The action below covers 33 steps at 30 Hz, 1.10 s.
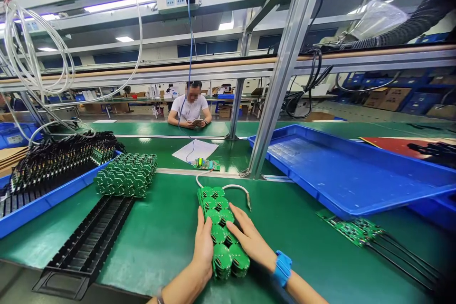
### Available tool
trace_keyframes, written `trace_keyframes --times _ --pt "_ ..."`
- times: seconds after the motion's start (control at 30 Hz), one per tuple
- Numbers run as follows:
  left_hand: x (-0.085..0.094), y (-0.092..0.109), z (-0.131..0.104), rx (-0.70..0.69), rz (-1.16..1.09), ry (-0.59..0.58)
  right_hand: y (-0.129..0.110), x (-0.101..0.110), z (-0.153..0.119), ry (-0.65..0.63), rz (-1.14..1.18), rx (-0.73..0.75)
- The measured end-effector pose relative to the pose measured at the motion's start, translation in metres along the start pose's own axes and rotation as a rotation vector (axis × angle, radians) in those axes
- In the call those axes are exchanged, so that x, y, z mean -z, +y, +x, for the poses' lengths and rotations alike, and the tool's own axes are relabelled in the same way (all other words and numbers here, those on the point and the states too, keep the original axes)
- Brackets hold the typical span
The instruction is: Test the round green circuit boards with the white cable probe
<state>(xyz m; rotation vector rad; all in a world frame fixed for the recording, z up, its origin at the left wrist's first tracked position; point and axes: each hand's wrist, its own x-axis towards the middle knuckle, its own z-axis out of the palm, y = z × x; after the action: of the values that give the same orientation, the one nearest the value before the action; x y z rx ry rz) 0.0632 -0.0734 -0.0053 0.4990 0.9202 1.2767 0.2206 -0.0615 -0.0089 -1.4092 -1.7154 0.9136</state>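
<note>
A stack of green circuit board panels (221, 237), made up of round boards in two rows, stands lengthwise in front of me on the green bench. My left hand (204, 247) is closed along its left side, and my right hand (251, 237) presses its right side with the thumb near the top. Behind the stack's far end lies a small test board (206, 164) with a lit yellow-green display and a blue cable. A white lead (240, 189) curves out beside the stack, ending in a bare tip.
At left, more stacked green boards (124, 175) sit on a black slotted rack (90, 232), beside a blue tray (53, 204) of wired boards. A metal post (281, 71) rises before a blue tray (320, 166). Wired boards (356, 229) lie right. A person (190, 107) sits opposite.
</note>
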Motion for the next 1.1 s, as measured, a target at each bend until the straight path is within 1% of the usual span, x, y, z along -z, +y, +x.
trace_keyframes --times 0.07,0.23,0.37,0.43,0.5,0.57,0.63,0.67,0.7,0.73,0.8,0.83,0.87,0.9,0.97,1.03,1.1 --pt "-0.001 0.000 -0.002 -0.013 -0.004 -0.024 0.000 -0.004 0.002 0.000 -0.015 0.048" --pt "0.000 0.004 -0.006 -0.064 0.015 -0.106 0.001 -0.008 0.004 -0.003 -0.014 0.087" --pt "0.004 0.002 -0.006 -0.103 0.064 -0.119 0.002 -0.012 -0.001 -0.004 0.024 0.108" --pt "0.006 0.001 -0.004 -0.098 0.093 -0.122 0.001 -0.008 -0.001 0.002 0.040 0.096" --pt "0.008 0.002 -0.001 -0.085 0.127 -0.119 0.002 0.004 0.004 0.032 0.032 0.070" --pt "0.011 0.006 0.002 -0.105 0.169 -0.096 0.006 0.024 0.016 0.095 -0.047 0.018" --pt "0.013 0.016 0.004 -0.171 0.207 -0.065 0.013 0.047 0.032 0.172 -0.214 -0.067" --pt "0.014 0.023 0.004 -0.223 0.239 -0.069 0.017 0.057 0.040 0.206 -0.281 -0.139" --pt "0.014 0.030 0.003 -0.288 0.291 -0.099 0.021 0.065 0.048 0.225 -0.305 -0.211" --pt "0.014 0.038 0.002 -0.367 0.372 -0.161 0.025 0.071 0.056 0.222 -0.304 -0.251" --pt "0.014 0.053 -0.001 -0.568 0.656 -0.384 0.031 0.076 0.069 0.198 -0.251 -0.296" --pt "0.013 0.060 -0.003 -0.639 0.781 -0.504 0.033 0.076 0.074 0.176 -0.208 -0.303" --pt "0.012 0.066 -0.003 -0.683 0.881 -0.615 0.034 0.076 0.079 0.155 -0.154 -0.311" --pt "0.011 0.072 -0.003 -0.696 0.941 -0.704 0.033 0.075 0.083 0.130 -0.088 -0.318" --pt "0.009 0.079 -0.001 -0.680 0.991 -0.823 0.027 0.074 0.090 0.081 0.074 -0.314" --pt "0.008 0.083 0.003 -0.645 0.988 -0.868 0.018 0.075 0.097 0.043 0.251 -0.281" --pt "0.008 0.083 0.007 -0.618 0.968 -0.876 0.007 0.074 0.102 0.018 0.406 -0.233"
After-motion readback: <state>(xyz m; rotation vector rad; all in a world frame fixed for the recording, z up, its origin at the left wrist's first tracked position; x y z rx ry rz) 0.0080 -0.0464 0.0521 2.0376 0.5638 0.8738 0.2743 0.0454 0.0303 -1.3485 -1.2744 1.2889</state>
